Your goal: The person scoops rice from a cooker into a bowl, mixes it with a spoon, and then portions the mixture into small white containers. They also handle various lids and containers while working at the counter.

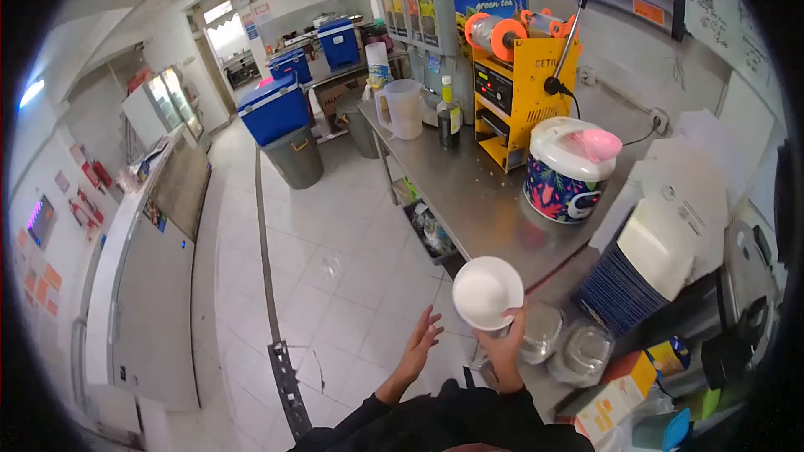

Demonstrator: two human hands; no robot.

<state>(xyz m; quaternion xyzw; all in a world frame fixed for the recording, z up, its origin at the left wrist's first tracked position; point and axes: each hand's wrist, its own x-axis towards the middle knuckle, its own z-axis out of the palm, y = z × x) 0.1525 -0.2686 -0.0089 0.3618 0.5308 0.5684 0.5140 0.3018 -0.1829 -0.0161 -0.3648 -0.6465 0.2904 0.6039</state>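
Observation:
A round white bowl (486,291) is in my right hand (505,341), with the thumb over its rim and the other fingers hidden under it. The bowl's inside faces up toward me, and it is beside the near edge of the steel counter (469,217). My left hand (419,341) is to the left of the bowl, over the floor, its fingers apart and nothing in it. Clear plastic containers (584,353) stand just right of my right hand.
On the counter are a patterned rice cooker (563,180), a yellow sealing machine (536,87), a dark bottle (449,121) and a plastic pitcher (404,108). Stacked trays (624,284) stand at the right. A bin (295,159) with a blue cooler (275,108) is on the floor.

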